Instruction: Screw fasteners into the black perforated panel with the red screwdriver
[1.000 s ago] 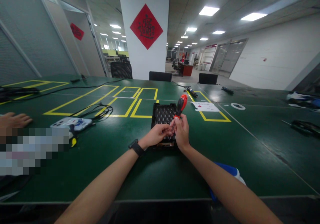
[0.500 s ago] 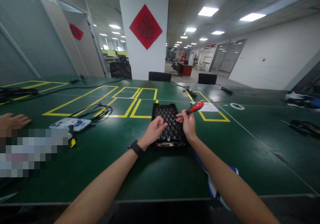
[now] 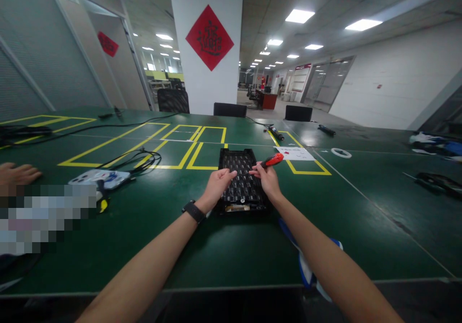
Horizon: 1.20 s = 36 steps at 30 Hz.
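Head view shows the person's two hands apart from each other above a black case (image 3: 252, 202) on the dark green counter (image 3: 202, 255). Right hand (image 3: 267, 181) is closed round a red-and-black screwdriver (image 3: 272, 160), its rounded red end tilted up and out to the right; the thin shaft is too small to follow clearly among the fingers. Left hand (image 3: 217, 184) is at the case's left side, fingers curled in and thumb pointing across it toward the right; whether anything small is pinched there, I cannot tell. Inside the case run rows of small, shiny pale shapes, with a whitish round spot near its front edge. A black watch (image 3: 194, 211) sits on the left wrist. Under the right forearm, partly hidden, lies a blue-and-white item (image 3: 306, 267). Beyond the right hand a white sheet of paper (image 3: 294, 153) lies across yellow tape (image 3: 311, 173), with a white ring (image 3: 341, 153) farther right. Over to the left, a pale phone (image 3: 99, 177) rests beside looped black cable (image 3: 149, 158), and another person's hand (image 3: 21, 174) lies on the counter near the edge of view.
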Each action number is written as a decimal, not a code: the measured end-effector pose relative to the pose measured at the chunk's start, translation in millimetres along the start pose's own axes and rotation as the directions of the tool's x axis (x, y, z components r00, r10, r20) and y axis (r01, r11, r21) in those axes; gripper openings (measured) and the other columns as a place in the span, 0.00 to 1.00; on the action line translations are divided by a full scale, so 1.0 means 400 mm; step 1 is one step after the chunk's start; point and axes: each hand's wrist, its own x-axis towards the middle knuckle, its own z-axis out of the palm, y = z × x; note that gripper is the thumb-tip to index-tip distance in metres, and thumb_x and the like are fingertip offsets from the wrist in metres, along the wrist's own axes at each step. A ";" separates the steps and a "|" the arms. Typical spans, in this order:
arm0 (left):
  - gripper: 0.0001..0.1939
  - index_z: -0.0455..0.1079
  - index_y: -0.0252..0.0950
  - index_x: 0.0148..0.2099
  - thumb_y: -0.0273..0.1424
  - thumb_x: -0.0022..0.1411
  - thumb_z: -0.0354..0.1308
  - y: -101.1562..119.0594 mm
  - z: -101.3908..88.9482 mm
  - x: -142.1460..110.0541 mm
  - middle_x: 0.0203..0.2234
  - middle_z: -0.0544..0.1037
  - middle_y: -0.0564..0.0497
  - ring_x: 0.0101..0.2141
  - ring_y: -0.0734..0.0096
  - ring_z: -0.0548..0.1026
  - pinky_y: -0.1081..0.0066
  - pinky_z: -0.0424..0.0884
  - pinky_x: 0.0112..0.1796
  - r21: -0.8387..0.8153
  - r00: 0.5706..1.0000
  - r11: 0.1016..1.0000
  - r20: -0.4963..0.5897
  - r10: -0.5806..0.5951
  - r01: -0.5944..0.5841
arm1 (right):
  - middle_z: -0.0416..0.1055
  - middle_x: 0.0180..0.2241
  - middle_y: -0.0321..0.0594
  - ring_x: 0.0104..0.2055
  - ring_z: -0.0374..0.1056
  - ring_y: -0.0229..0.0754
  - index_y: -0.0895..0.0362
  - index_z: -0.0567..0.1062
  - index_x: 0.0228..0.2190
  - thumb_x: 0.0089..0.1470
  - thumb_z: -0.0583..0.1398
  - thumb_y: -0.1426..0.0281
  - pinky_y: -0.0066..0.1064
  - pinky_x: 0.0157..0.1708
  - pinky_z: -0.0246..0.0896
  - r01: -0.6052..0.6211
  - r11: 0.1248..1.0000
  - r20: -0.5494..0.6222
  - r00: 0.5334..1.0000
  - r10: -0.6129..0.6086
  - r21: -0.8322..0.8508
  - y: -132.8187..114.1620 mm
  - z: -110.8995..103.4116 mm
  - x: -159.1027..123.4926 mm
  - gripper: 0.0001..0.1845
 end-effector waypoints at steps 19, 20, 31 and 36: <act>0.21 0.47 0.35 0.20 0.40 0.54 0.54 -0.004 -0.002 0.002 0.13 0.52 0.60 0.15 0.83 0.50 0.78 0.47 0.18 0.040 0.999 0.999 -0.009 0.038 -0.037 | 0.71 0.28 0.38 0.24 0.71 0.36 0.59 0.66 0.34 0.49 0.56 0.59 0.28 0.28 0.66 -0.005 0.999 -0.042 0.999 0.008 0.052 -0.013 0.002 -0.002 0.16; 0.20 0.49 0.35 0.21 0.40 0.54 0.54 -0.004 -0.002 0.003 0.13 0.53 0.60 0.15 0.83 0.51 0.78 0.48 0.18 0.059 0.999 0.997 -0.023 0.048 -0.046 | 0.71 0.28 0.38 0.23 0.71 0.36 0.59 0.66 0.33 0.49 0.56 0.59 0.28 0.28 0.66 0.002 0.998 -0.052 0.999 0.002 0.063 -0.019 0.002 -0.002 0.16; 0.17 0.65 0.35 0.46 0.27 0.52 0.56 -0.023 0.004 0.010 0.38 0.72 0.48 0.33 0.74 0.70 0.73 0.66 0.33 0.327 0.982 0.926 0.097 0.163 -0.186 | 0.69 0.21 0.34 0.17 0.65 0.33 0.59 0.65 0.33 0.50 0.55 0.57 0.24 0.20 0.60 0.101 0.970 -0.175 0.983 -0.062 0.223 -0.085 0.014 -0.026 0.17; 0.14 0.66 0.35 0.45 0.25 0.54 0.54 -0.020 0.005 0.007 0.30 0.72 0.51 0.32 0.74 0.70 0.74 0.66 0.33 0.319 0.970 0.922 0.171 0.170 -0.218 | 0.69 0.21 0.33 0.16 0.65 0.32 0.59 0.65 0.32 0.51 0.54 0.58 0.23 0.18 0.58 0.125 0.963 -0.172 0.981 -0.085 0.237 -0.088 0.017 -0.032 0.16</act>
